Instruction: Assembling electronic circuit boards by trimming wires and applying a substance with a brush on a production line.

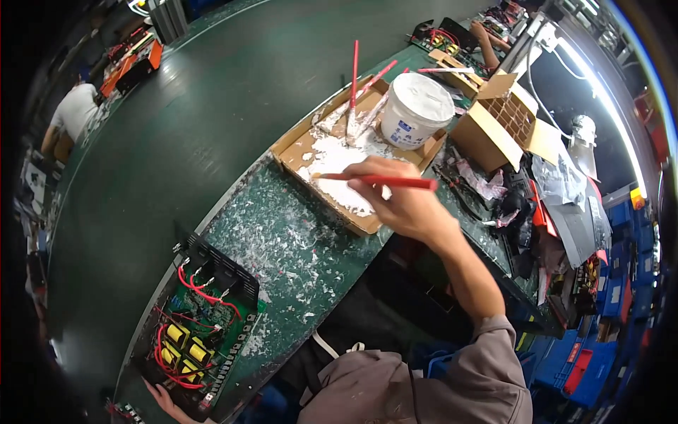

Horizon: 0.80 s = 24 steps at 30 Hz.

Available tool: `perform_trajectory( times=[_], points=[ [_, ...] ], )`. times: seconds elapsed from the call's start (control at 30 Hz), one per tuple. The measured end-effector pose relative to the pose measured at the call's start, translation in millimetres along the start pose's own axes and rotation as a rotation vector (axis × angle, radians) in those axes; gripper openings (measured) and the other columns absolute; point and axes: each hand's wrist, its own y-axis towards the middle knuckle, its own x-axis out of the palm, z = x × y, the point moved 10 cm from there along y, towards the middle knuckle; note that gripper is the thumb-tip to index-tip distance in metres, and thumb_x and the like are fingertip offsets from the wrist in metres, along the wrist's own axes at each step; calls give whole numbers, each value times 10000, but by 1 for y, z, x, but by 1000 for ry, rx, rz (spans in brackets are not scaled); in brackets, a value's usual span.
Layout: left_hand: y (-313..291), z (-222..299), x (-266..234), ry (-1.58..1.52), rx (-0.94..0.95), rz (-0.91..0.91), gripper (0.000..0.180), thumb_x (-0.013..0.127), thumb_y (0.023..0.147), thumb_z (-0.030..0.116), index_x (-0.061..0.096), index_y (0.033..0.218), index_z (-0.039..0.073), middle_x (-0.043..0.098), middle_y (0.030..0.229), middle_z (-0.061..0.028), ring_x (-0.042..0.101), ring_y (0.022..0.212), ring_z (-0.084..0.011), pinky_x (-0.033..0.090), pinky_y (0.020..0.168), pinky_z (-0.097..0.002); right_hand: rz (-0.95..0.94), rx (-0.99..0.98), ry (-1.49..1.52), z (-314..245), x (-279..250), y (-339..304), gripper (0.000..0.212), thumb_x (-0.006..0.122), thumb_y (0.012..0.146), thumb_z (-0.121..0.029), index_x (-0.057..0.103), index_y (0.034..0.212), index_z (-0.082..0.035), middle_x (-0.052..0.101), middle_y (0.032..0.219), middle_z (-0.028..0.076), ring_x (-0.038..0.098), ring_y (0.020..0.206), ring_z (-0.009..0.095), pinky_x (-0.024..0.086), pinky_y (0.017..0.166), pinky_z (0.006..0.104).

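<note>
My right hand [399,198] is closed round a thin brush with a red handle [413,183]. Its tip reaches into white paste [339,159] spread in a shallow cardboard tray [293,152]. Several red-handled brushes [353,78] lean in the tray, their lower ends caked white, beside a white plastic bucket [417,113]. At the lower left, my left hand [166,404] grips the near edge of a green circuit board [226,314] with yellow-wrapped parts, red wires and a black finned plate [226,265]; most of that hand is hidden beneath the board.
White flecks cover the green bench [282,233]. Right of the bucket stands an open cardboard box [494,127] with dividers, near tools, scraps and plastic bags [558,177]. Blue bins [600,367] line the right. Other people work at the far left and top right.
</note>
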Motion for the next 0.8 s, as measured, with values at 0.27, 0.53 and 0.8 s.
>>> perform_trajectory(
  times=[0.27,0.53,0.8],
  points=[
    [9,-6,-1,-23,11,-27,481,345,1024,220,314,1423,-48,333,1449,-178,477,1213,-198,422,1027,-324,-49,203,-220,9,-29,-22,109,632,868,-56,637,958,4,651,853,133,631,753,281,492,682,347],
    [-1,14,24,-125,-1,-119,470,347,1014,153,283,1448,-16,343,1452,-157,488,1213,-211,431,1014,-319,-139,101,-179,4,-17,-6,96,613,882,-60,634,957,-5,642,851,130,619,762,280,476,692,355],
    [-4,9,8,166,122,-77,498,390,996,141,273,1462,8,384,1427,-140,513,1177,-202,449,981,-303,-150,131,-199,8,-14,-3,108,608,888,-51,638,974,8,629,792,107,604,713,203,472,657,318]
  ],
)
